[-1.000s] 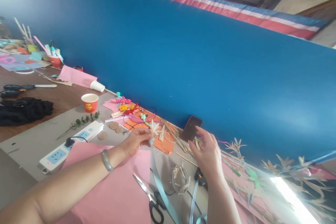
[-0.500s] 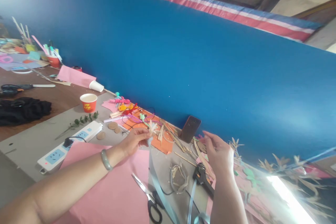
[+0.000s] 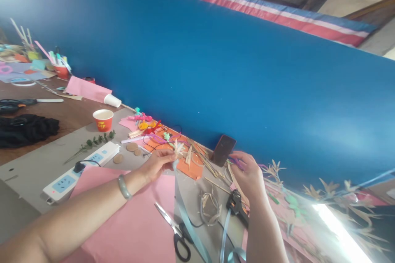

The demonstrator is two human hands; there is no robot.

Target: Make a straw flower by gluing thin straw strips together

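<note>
My left hand [image 3: 162, 160] pinches a small pale straw-coloured flower [image 3: 177, 150] by its base. A light blue ribbon [image 3: 188, 220] hangs from beneath that flower down to the table. Beside the leaning phone [image 3: 224, 151], my right hand [image 3: 247, 172] has its fingers closed around a purple strip [image 3: 239, 163], part of which shows past the far side of the hand. Below the right hand lies a black glue gun [image 3: 236, 205]. Black-handled scissors [image 3: 174, 230] rest partly on a pink paper sheet [image 3: 129, 222] under my left forearm.
A white power strip [image 3: 82, 170] and a red paper cup [image 3: 103, 120] stand on the left. Coloured bits and an orange sheet [image 3: 191, 168] lie along the blue wall [image 3: 200, 57]. Dried stems [image 3: 336, 197] spread at the right, and a wire ring [image 3: 210, 207] lies near the middle.
My right hand has moved a little left and down toward the phone, and the purple strip now shows at its fingers. My left hand stays nearly in place with the flower.
</note>
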